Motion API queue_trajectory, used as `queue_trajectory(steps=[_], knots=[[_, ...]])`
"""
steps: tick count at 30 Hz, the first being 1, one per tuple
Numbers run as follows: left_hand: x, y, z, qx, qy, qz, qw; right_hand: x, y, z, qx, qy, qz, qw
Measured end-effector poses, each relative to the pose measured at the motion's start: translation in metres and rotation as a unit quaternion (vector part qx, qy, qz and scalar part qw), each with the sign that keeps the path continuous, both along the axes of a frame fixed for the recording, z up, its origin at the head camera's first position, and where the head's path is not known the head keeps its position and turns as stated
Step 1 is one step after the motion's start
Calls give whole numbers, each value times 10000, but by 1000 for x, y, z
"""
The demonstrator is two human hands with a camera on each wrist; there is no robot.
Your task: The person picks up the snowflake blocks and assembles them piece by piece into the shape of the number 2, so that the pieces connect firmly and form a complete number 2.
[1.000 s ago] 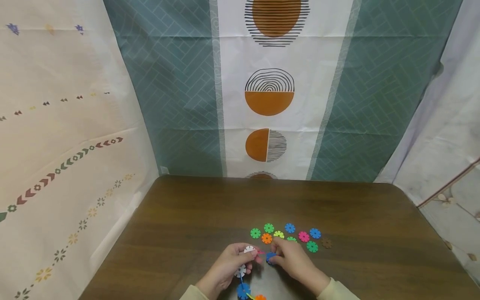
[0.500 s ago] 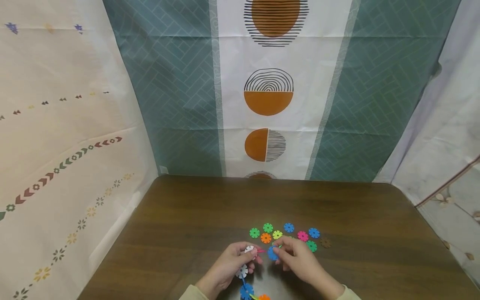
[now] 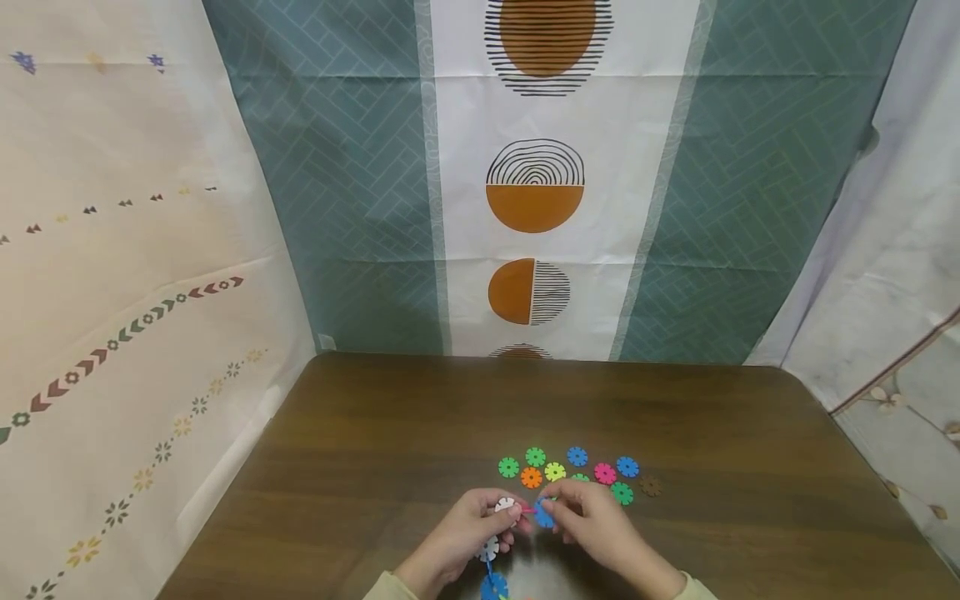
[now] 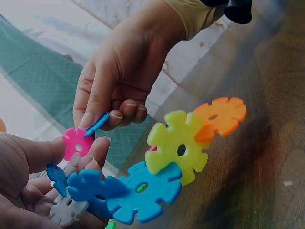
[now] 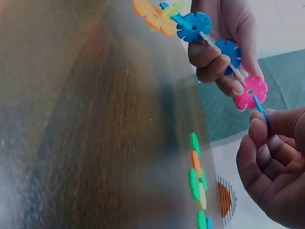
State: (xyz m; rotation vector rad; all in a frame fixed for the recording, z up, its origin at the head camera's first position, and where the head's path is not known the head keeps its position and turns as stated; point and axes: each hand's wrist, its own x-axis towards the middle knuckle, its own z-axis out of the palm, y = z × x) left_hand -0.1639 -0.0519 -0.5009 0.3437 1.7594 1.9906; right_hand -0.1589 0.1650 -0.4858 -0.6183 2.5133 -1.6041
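My left hand (image 3: 465,533) holds a chain of slotted interlocking plastic discs, gripping it near a white disc (image 3: 505,505) and a pink disc (image 4: 72,139) at the chain's end. Between thumb and fingers, my right hand (image 3: 600,525) pinches a single blue disc (image 5: 262,114). That blue disc stands crosswise to the pink one and meets its edge; how deep the slots engage cannot be told. From the left hand the rest of the chain hangs down, with blue discs (image 4: 126,202), a yellow-green disc (image 4: 164,138) and an orange disc (image 4: 224,114).
Loose discs lie on the brown wooden table (image 3: 375,433) beyond the hands: green (image 3: 508,467), orange (image 3: 531,477), yellow (image 3: 555,472), blue (image 3: 577,456), pink (image 3: 605,473) and brown (image 3: 651,486). A patterned cloth (image 3: 360,208) hangs behind the table.
The right hand has turned the blue disc and brought it left against the pink disc. The left hand has shifted slightly right and keeps its hold on the chain.
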Motion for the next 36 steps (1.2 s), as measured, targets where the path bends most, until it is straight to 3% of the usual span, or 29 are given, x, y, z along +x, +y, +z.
queue_trajectory(steps=[9,16,23,27,29,31,36], knots=[[1,1,-2,-218,215,-113,9995,2,-4,-1,249,280,72,9993],[1,4,-3,-225,89,-68,9997,3,-8,-2,319,109,32,9994],[1,6,0,-226,-30,-49,9997,-4,-1,-4,-22,-98,140,9999],[0,4,1,-141,-44,216,9997,-13,10,-4,420,-8,-370,9984],[-1,3,1,-86,-75,325,9994,-17,18,-5,983,233,-873,9910],[-1,1,1,-49,-140,403,9991,-19,25,-7,1656,475,-1318,9762],[-1,-1,0,-6,-213,521,9984,-19,38,-14,2885,989,-1667,9376]])
